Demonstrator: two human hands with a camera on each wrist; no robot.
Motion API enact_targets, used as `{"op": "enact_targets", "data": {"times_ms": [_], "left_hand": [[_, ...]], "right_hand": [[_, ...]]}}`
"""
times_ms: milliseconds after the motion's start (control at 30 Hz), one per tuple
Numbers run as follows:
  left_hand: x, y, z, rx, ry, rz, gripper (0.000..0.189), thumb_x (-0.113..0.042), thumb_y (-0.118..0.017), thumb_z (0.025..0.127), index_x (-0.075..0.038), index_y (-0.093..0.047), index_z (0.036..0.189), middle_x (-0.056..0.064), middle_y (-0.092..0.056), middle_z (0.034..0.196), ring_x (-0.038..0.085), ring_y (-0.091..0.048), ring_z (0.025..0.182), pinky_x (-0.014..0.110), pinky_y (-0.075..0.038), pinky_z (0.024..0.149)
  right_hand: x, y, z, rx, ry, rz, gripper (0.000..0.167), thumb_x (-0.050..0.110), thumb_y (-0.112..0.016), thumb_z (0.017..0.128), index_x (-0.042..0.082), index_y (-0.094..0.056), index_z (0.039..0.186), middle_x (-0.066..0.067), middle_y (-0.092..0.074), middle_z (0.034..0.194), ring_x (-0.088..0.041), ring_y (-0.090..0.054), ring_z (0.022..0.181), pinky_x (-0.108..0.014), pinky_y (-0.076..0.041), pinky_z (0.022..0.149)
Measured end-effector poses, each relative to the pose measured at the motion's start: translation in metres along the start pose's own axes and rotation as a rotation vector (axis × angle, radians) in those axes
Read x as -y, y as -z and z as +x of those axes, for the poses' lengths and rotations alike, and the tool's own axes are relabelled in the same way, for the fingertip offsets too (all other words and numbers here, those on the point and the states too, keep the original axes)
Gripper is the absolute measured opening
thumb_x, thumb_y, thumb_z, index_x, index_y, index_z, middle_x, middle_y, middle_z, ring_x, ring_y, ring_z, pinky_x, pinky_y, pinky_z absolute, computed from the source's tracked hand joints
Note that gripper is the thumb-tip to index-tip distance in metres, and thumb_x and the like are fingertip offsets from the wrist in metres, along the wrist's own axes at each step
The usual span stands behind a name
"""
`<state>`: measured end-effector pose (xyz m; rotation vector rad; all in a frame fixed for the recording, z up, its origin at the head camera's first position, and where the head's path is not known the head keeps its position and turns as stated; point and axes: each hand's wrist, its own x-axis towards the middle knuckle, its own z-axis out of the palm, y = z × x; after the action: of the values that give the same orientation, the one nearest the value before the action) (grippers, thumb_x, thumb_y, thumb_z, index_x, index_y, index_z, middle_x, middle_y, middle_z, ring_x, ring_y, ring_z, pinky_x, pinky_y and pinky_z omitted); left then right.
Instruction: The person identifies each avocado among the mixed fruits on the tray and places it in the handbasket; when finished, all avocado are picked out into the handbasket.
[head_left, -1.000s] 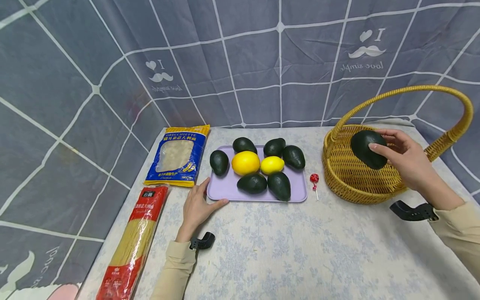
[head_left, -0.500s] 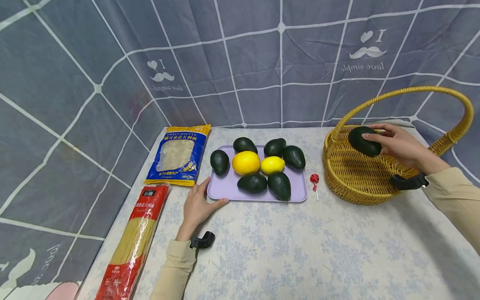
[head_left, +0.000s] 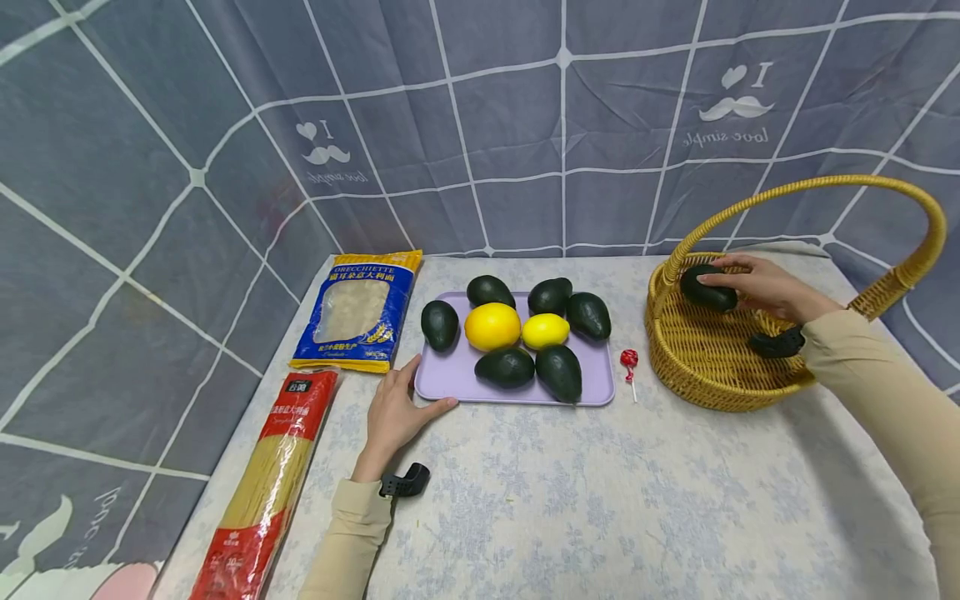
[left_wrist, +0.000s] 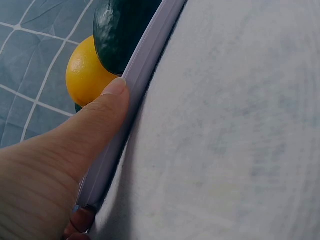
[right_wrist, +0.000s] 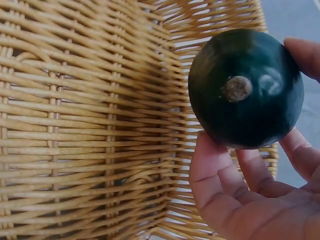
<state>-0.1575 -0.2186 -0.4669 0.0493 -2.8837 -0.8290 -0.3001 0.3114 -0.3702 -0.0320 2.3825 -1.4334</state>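
Note:
My right hand (head_left: 763, 287) holds a dark green avocado (head_left: 708, 288) inside the wicker basket (head_left: 675, 375), near its back left wall. In the right wrist view, the thumb and fingers grip the sides of the avocado (right_wrist: 245, 90), its stem end facing the camera. My left hand (head_left: 397, 412) holds the front left corner of the lilac tray (head_left: 457, 387). In the left wrist view, its thumb (left_wrist: 107, 102) lies on the tray's edge, with other fingertips low at the corner. Several avocados (head_left: 505, 367), a large yellow lemon (head_left: 492, 327) and a smaller lemon (head_left: 545, 331) lie on the tray.
A red-wrapped lollipop (head_left: 629, 359) lies between tray and basket. The basket's tall handle (head_left: 825, 182) arches over the right hand. At left are a blue bag of orecchiette (head_left: 356, 310) and a red pack of spaghetti (head_left: 266, 492). A grey tiled-pattern cloth (head_left: 517, 150) hangs behind.
My right hand has moved left and lower with the avocado, from over the basket's right part to its back left wall. My left hand and the tray have stayed in place.

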Motion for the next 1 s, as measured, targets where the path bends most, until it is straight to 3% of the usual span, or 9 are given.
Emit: {"op": "enact_targets", "data": {"times_ms": [67,300,433,533,667,733,1000], "left_hand": [[0.001,0.000,0.000,-0.003,0.000,0.000,0.100,-0.056,-0.080,0.066,-0.011,-0.040,0.145,0.015,-0.051,0.106,0.029,-0.047,0.088,0.040,-0.039,0.071],[0.000,-0.001,0.001,-0.005,-0.008,0.000,0.101,-0.059,-0.079,0.066,-0.010,-0.040,0.146,0.015,-0.052,0.109,0.029,-0.048,0.091,0.041,-0.040,0.072],[-0.001,0.000,0.000,-0.003,0.002,0.001,0.101,-0.058,-0.079,0.066,-0.011,-0.039,0.146,0.015,-0.051,0.108,0.029,-0.048,0.090,0.041,-0.040,0.072],[-0.002,0.000,0.000,-0.005,0.006,0.002,0.100,-0.057,-0.080,0.066,-0.011,-0.040,0.146,0.015,-0.051,0.106,0.029,-0.047,0.089,0.040,-0.040,0.071],[-0.002,0.000,-0.001,-0.006,0.003,0.002,0.099,-0.056,-0.080,0.066,-0.012,-0.040,0.146,0.014,-0.051,0.105,0.028,-0.047,0.087,0.039,-0.039,0.069],[-0.002,0.000,-0.001,-0.010,0.002,0.001,0.099,-0.056,-0.080,0.067,-0.011,-0.040,0.146,0.014,-0.050,0.105,0.028,-0.046,0.086,0.039,-0.039,0.069],[-0.003,0.000,-0.001,-0.010,0.006,0.006,0.099,-0.056,-0.080,0.066,-0.011,-0.040,0.145,0.014,-0.050,0.104,0.028,-0.046,0.084,0.038,-0.038,0.067]], "right_hand": [[-0.002,-0.002,0.005,0.019,-0.013,0.016,0.080,0.039,-0.060,0.093,-0.003,-0.019,0.147,-0.025,-0.029,0.137,-0.004,-0.058,0.078,-0.036,-0.051,0.074],[-0.006,-0.010,0.014,0.019,-0.006,-0.071,0.084,0.043,-0.063,0.090,-0.003,-0.021,0.147,-0.031,-0.023,0.143,-0.010,-0.044,0.063,-0.037,-0.046,0.060],[-0.009,-0.013,0.017,0.006,0.021,-0.089,0.079,0.037,-0.065,0.091,-0.003,-0.025,0.145,-0.031,-0.027,0.141,-0.015,-0.046,0.072,-0.034,-0.044,0.059],[-0.010,-0.013,0.017,-0.009,0.036,-0.123,0.080,0.038,-0.065,0.090,-0.004,-0.025,0.145,-0.032,-0.025,0.142,-0.029,-0.048,0.097,-0.038,-0.045,0.070],[-0.011,-0.010,0.014,-0.028,0.047,-0.149,0.084,0.043,-0.062,0.090,-0.004,-0.023,0.147,-0.034,-0.017,0.145,-0.047,-0.027,0.127,-0.053,-0.035,0.093],[-0.012,-0.009,0.012,-0.045,0.051,-0.148,0.083,0.044,-0.061,0.091,-0.005,-0.023,0.146,-0.034,-0.018,0.145,-0.047,-0.023,0.130,-0.056,-0.030,0.096],[-0.016,-0.005,0.007,-0.079,0.044,-0.139,0.084,0.046,-0.060,0.090,-0.007,-0.024,0.145,-0.034,-0.021,0.144,-0.046,-0.026,0.129,-0.058,-0.030,0.097]]}}
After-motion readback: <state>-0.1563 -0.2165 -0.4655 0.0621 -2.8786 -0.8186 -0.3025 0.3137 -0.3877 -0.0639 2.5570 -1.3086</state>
